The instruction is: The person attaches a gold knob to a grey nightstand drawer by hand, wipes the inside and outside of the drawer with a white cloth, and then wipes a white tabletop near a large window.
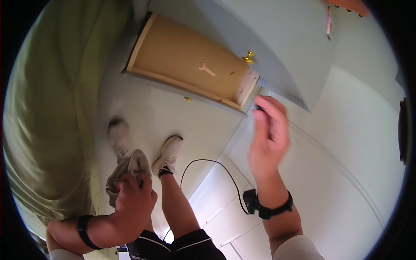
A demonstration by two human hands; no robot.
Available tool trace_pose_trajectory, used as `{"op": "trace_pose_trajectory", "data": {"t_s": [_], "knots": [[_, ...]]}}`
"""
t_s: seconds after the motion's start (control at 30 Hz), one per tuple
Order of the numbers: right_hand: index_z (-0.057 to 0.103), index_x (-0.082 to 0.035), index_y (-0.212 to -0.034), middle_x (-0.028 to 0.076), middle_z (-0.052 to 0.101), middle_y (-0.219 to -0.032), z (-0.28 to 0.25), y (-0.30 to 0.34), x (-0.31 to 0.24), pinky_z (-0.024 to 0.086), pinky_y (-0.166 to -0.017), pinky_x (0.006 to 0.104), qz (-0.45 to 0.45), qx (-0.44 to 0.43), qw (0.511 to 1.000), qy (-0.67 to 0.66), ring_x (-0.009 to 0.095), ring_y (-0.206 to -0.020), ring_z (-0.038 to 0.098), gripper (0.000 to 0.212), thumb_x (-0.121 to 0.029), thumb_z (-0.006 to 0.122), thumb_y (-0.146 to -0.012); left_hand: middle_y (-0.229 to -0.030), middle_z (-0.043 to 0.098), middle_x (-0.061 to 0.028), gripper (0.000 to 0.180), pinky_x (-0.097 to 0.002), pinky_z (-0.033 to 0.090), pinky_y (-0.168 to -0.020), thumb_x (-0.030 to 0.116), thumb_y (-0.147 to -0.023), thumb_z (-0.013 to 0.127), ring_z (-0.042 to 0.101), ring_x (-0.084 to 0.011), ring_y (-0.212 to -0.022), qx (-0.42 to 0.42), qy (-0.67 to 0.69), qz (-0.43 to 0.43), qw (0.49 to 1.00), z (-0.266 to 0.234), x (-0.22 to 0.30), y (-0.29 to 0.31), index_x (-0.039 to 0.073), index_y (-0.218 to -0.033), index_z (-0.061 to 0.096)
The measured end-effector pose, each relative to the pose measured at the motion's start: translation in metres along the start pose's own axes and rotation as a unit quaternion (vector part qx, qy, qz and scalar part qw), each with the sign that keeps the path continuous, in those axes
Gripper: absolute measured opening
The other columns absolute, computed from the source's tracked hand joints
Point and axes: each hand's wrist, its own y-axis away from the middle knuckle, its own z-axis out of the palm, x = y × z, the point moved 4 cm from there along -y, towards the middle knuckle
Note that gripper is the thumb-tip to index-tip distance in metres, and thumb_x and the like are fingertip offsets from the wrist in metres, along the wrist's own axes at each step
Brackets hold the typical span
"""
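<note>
My left hand (pixel 132 195) is closed on a bunched grey-brown cloth (pixel 139 162), which hangs in front of my legs. Raised at the right, my right hand (pixel 271 134) has its thumb and fingers pressed together and is slightly blurred. A small dark thing (pixel 259 108) shows at its fingertips, too small to name. Just beyond that hand lies the near right corner of an open wooden drawer (pixel 173 83). Inside the drawer is a small tan wrench-shaped piece (pixel 206 69).
A gold knob (pixel 248 57) sits by the drawer's far side, and a gold fitting (pixel 187 99) on its near side. Green fabric (pixel 52 108) hangs at the left. A black cable (pixel 216 162) runs to my right wrist's band. A pen-like object (pixel 329 26) lies on the grey surface.
</note>
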Motion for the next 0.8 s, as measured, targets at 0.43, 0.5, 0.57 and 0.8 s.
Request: {"op": "trace_pose_trajectory", "data": {"t_s": [0.43,0.5,0.57,0.8], "knots": [[0.06,-0.005,-0.113,0.01,0.064,-0.105,0.056,0.041,0.118,0.053,-0.075,0.0316,0.092,0.016,0.992,0.089,0.021,-0.086,0.064,0.024,0.003,0.058,-0.09,-0.125,0.051,-0.0185,0.022,-0.0481,0.047,-0.078,0.02,-0.083,0.065,0.053,-0.0442,-0.101,-0.018,-0.059,-0.025,0.998,-0.008,-0.002,0.012,0.016,-0.102,0.073],[0.06,-0.006,-0.105,0.01,0.064,-0.098,0.054,0.064,0.112,0.052,-0.07,0.0319,0.116,-0.06,0.988,0.081,0.021,-0.081,0.064,0.018,0.003,0.059,-0.089,-0.124,0.052,-0.0187,0.022,-0.0478,0.047,-0.079,0.021,-0.083,0.065,0.052,-0.0441,-0.101,0.008,-0.061,-0.009,0.998,0.003,0.004,0.002,0.016,-0.102,0.073],[0.063,-0.008,-0.106,0.009,0.064,-0.092,0.071,0.078,0.102,0.051,-0.067,0.0305,0.139,-0.133,0.981,0.036,0.021,-0.077,0.063,0.02,0.0,0.062,-0.089,-0.124,0.052,-0.0187,0.022,-0.0483,0.047,-0.079,0.021,-0.083,0.065,0.052,-0.044,-0.1,-0.002,-0.061,-0.006,0.998,0.001,0.004,0.004,0.016,-0.102,0.073],[0.058,-0.003,-0.12,0.009,0.066,-0.105,0.13,0.084,0.128,0.051,-0.077,0.0298,0.476,-0.053,0.833,-0.276,0.019,-0.088,0.065,0.03,-0.019,0.061,-0.096,-0.127,0.049,-0.0219,0.027,-0.051,0.043,-0.072,0.021,-0.084,0.064,0.052,-0.047,-0.1,-0.02,-0.068,0.01,0.997,0.005,0.009,0.0,0.012,-0.109,0.07]]}}
